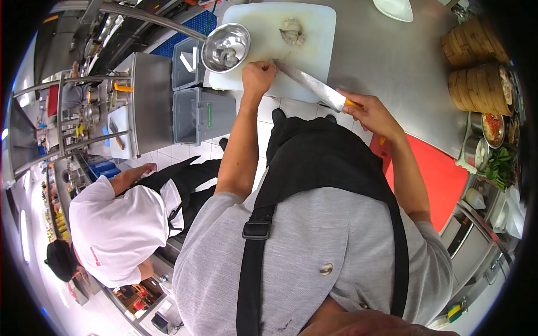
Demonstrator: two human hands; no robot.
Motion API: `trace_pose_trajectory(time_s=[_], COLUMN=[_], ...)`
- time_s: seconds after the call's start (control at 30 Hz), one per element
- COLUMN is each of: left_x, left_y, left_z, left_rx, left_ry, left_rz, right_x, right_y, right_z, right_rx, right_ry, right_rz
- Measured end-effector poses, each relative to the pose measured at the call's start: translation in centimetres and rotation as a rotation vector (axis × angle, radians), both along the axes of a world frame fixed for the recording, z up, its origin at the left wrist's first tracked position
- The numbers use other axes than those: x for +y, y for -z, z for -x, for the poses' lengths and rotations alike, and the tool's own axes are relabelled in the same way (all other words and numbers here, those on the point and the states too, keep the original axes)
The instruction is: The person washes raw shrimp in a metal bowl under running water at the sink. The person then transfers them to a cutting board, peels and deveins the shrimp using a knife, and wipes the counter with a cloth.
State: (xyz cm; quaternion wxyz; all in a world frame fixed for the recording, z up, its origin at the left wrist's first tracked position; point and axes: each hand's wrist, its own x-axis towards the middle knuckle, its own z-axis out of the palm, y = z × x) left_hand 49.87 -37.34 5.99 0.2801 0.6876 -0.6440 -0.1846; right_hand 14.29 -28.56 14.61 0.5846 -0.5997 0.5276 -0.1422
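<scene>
My right hand (pixel 371 112) grips the orange-yellow handle of a knife (pixel 314 85). The blade points up and left across the near edge of a white cutting board (pixel 319 50). By the blade's tip, my left hand (pixel 259 77) is closed in a pinch on the board, and whatever its fingertips hold is too small to name. Farther up the board lies a small heap of greyish, shrimp-like pieces (pixel 292 32). Left of the board, a steel bowl (pixel 209 46) holds a few grey pieces that look like shrimp (pixel 228 57).
Bamboo steamers (pixel 473 92) line the right side of the steel counter (pixel 386 61), with a white dish (pixel 394 8) at the back. A red board (pixel 428 179) lies at right. Grey bins (pixel 186 117) stand left. A co-worker in white (pixel 123 224) is at lower left.
</scene>
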Motion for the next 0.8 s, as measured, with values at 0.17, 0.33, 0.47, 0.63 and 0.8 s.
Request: trace_pose_trajectory(time_s=[0.17, 0.33, 0.47, 0.63, 0.8], left_x=[0.6, 1.0, 1.1, 1.1, 1.1], left_y=[-1.0, -1.1, -0.9, -0.3, -0.1], left_z=[0.7, 1.0, 1.1, 0.9, 1.1], left_rx=[-0.013, 0.029, 0.046, 0.006, -0.022], left_ry=[-0.034, -0.028, -0.032, -0.010, 0.015], left_rz=[-0.066, -0.011, 0.003, 0.085, 0.167], right_x=[-0.6, -0.3, -0.1, -0.4, -0.2], right_y=[-0.4, -0.7, 1.8, 0.3, -0.4], right_z=[-0.3, -0.2, 0.0, -0.3, -0.2], right_rx=[0.086, 0.073, 0.000, 0.101, 0.057], right_ry=[-0.011, 0.005, -0.017, -0.014, 0.014], right_rz=[0.061, 0.060, 0.243, 0.066, 0.023])
